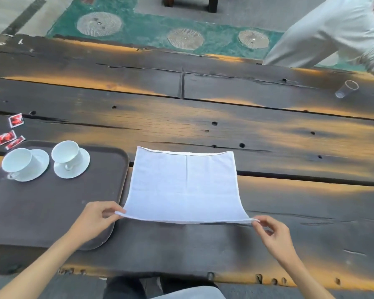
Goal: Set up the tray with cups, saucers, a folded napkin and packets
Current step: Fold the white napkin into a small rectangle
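Between both hands, a white napkin (185,186) lies flat on the table, stretching away from the fingers; left hand (97,219) and right hand (272,234) each pinch a near corner, equally close.

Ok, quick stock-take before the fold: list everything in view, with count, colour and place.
tray: one, dark brown, table's left
cups: two, white, on saucers
saucers: two, white, tray's far end
packets: three, red, on table beyond tray
napkin: one, white, spread flat right of tray
plastic cup: one, clear, far right
table: one, dark wood
other person's sleeve: white, far right
left hand: pinches napkin's near-left corner
right hand: pinches near-right corner
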Tool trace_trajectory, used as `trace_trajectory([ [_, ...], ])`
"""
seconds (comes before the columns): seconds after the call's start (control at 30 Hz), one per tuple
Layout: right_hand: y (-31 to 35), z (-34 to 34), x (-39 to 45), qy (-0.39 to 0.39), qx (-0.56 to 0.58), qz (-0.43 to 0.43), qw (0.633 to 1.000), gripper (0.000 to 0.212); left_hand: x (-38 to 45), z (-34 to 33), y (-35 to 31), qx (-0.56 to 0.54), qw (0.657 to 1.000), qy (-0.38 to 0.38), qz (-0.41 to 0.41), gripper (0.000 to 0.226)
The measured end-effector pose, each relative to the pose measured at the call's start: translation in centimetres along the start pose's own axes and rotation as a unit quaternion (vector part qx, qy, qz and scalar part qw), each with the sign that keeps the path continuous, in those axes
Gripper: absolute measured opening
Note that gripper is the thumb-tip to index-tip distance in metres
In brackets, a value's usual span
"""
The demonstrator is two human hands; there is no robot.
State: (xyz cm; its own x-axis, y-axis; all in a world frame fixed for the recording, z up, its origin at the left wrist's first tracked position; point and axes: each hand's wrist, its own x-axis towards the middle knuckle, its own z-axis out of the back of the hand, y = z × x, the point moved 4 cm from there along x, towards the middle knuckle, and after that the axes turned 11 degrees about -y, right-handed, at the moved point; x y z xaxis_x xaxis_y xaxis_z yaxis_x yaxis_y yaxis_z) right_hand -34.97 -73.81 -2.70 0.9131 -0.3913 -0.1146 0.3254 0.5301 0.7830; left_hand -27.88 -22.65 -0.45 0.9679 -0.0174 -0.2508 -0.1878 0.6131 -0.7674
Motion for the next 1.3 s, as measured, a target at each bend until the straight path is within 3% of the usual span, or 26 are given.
trace_trajectory([
  [0.17,0.8,0.6,0.7,-0.006,0.030,-0.006,1.000,0.012,0.9,0.7,-0.3,-0.022,1.000,0.019,0.005,0.013],
  [0.37,4.4,0.4,6.6,-0.051,0.122,-0.037,0.991,0.007,6.6,2.7,-3.0,-0.052,0.996,-0.063,-0.017,0.008],
  [0.63,6.8,-3.1,15.7,-0.053,0.134,-0.079,0.986,0.011,15.7,2.3,-4.8,0.017,0.991,-0.135,-0.013,0.009],
  [1.13,2.1,-11.4,25.9,-0.045,-0.041,-0.162,0.985,0.017,26.8,-1.5,0.0,0.179,0.982,-0.040,0.053,0.023],
  [1.3,1.3,-12.4,26.0,-0.089,-0.055,-0.186,0.977,0.015,28.8,-1.9,1.3,0.203,0.977,-0.010,0.069,0.018],
])
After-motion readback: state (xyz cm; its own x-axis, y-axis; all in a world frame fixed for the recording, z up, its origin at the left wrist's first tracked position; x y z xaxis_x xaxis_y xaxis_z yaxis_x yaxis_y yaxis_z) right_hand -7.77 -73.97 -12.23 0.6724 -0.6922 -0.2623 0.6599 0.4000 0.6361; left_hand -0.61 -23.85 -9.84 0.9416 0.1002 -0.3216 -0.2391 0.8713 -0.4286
